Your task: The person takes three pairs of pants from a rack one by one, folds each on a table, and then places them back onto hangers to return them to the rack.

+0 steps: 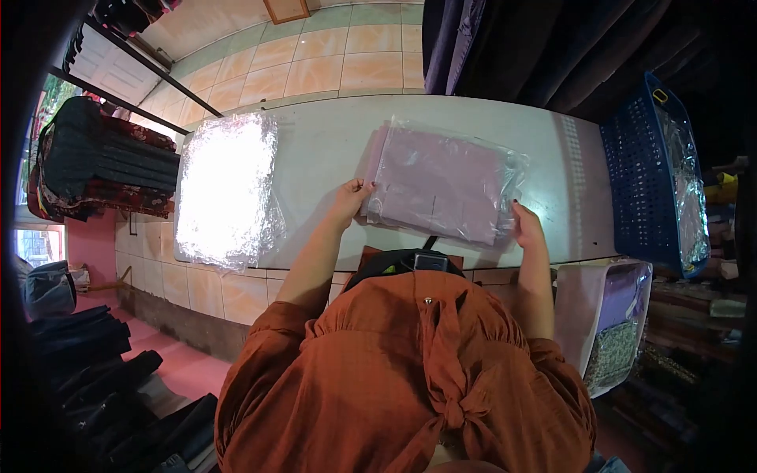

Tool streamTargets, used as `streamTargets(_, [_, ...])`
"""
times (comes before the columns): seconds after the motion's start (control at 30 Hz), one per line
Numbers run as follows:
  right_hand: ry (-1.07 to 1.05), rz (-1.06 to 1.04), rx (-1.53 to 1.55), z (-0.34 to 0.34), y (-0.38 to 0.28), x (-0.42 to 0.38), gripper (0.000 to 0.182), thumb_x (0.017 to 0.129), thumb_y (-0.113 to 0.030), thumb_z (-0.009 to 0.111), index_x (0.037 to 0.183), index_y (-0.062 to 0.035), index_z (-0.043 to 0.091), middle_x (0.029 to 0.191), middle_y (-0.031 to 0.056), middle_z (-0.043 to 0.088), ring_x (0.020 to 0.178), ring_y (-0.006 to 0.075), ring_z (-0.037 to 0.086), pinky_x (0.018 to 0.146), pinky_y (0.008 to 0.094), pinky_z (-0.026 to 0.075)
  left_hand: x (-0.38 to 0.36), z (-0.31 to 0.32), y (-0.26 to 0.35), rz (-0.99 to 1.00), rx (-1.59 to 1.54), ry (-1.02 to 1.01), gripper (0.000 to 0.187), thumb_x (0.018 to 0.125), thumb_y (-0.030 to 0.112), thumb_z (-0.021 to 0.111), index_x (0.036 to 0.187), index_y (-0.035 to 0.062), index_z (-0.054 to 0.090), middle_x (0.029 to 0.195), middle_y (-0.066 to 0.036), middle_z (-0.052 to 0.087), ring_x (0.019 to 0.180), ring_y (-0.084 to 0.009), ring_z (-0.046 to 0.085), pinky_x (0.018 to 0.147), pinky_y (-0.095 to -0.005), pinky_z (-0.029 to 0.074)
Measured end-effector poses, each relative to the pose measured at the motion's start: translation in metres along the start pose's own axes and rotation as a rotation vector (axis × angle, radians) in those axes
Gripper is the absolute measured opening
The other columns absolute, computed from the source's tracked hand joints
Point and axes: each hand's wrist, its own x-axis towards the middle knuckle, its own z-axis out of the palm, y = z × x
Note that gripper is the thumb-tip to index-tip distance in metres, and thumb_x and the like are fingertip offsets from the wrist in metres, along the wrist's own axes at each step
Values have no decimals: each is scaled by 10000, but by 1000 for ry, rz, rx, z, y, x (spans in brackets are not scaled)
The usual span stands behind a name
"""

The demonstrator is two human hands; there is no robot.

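A folded mauve garment (pixel 441 181) lies on the white table inside a clear plastic bag (pixel 514 169). Part of the mauve cloth shows past the bag's left edge. At that left edge, my left hand (pixel 352 201) is closed, its thumb and fingers pinching the bag's rim; whether cloth is also caught cannot be seen. My right hand (pixel 529 226) is at the bag's lower right end, fingertips against the loose plastic, some fingers hidden behind the edge.
A shiny stack of clear plastic bags (pixel 226 189) lies on the table's left (pixel 315 150). A blue basket (pixel 643 173) stands at the right end, above a pale container (pixel 583 315) with packed cloth. Clothes hang on a rack (pixel 95 162) at left; dark garments hang at back right.
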Motion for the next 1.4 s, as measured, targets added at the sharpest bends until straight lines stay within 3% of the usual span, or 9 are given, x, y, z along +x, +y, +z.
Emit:
streamTargets(0.17, [67, -291, 54, -78, -53, 37, 133, 801, -148, 608, 895, -53, 611, 826, 5, 565, 787, 99, 526, 720, 234, 413, 8, -17, -3, 154, -88, 181, 197, 838, 223, 623, 812, 32, 585, 707, -4, 566, 626, -79, 478, 575, -249, 402])
streamTargets(0.33, [302, -790, 116, -156, -224, -10, 223, 798, -117, 624, 993, -11, 595, 905, 52, 607, 813, 121, 559, 720, 259, 449, 23, -29, -7, 256, 102, 507, 207, 828, 195, 620, 784, -1, 568, 636, -21, 507, 591, -108, 425, 540, -294, 375])
streamTargets(0.43, [299, -1099, 142, -76, -286, -106, 268, 841, -124, 595, 1086, -21, 560, 932, 40, 601, 795, 92, 548, 676, 223, 444, 18, -5, -9, 275, 474, 366, 230, 826, 213, 615, 784, -8, 566, 651, -51, 528, 616, -128, 470, 564, -308, 398])
streamTargets(0.53, [165, -1171, -34, 45, -268, -170, 296, 847, -84, 588, 1140, -71, 549, 923, 14, 598, 751, 55, 524, 677, 201, 437, -4, 9, 21, 92, 673, -181, 283, 844, 287, 593, 855, 4, 585, 720, -73, 592, 677, -165, 545, 625, -312, 435])
streamTargets(0.73, [-423, -1094, -1355, 182, -84, -129, 256, 791, -259, 598, 1025, -157, 614, 943, 55, 625, 830, 259, 607, 713, 371, 495, -4, -25, 49, 217, -286, -130, 575, 882, 444, 475, 1327, 93, 379, 1241, -102, 486, 1092, -190, 485, 864, -370, 413])
streamTargets(0.87, [-784, -1071, -1531, 196, 12, -115, 225, 752, -221, 618, 975, -191, 609, 832, 25, 590, 747, 245, 602, 646, 375, 495, -25, -37, 60, 178, -255, -353, 665, 880, 492, 446, 1377, 87, 272, 1358, -120, 354, 1233, -202, 356, 950, -420, 344])
streamTargets(0.93, [-826, -1178, -1399, 196, 27, -121, 267, 739, -200, 628, 1004, -227, 602, 819, 6, 574, 742, 234, 600, 634, 380, 495, -43, -22, 69, 54, 288, -204, 623, 855, 391, 547, 1327, 35, 351, 1194, -126, 514, 1038, -179, 510, 838, -311, 419])
streamTargets(1.17, [-337, -1261, -1457, 169, 14, -129, 251, 696, -120, 636, 943, -156, 612, 807, 41, 566, 831, 242, 570, 707, 378, 456, -2, -66, 22, 37, 143, -170, 203, 846, 105, 579, 1008, -15, 593, 867, -61, 649, 741, -137, 612, 654, -255, 487])
streamTargets(1.4, [-66, -1045, -1263, 147, 35, -117, 162, 695, -59, 586, 846, -97, 632, 840, 49, 575, 845, 262, 555, 705, 380, 451, -7, -96, 27, -157, -89, -187, 374, 853, 68, 563, 1201, 7, 442, 1039, -121, 598, 831, -165, 604, 672, -274, 488])
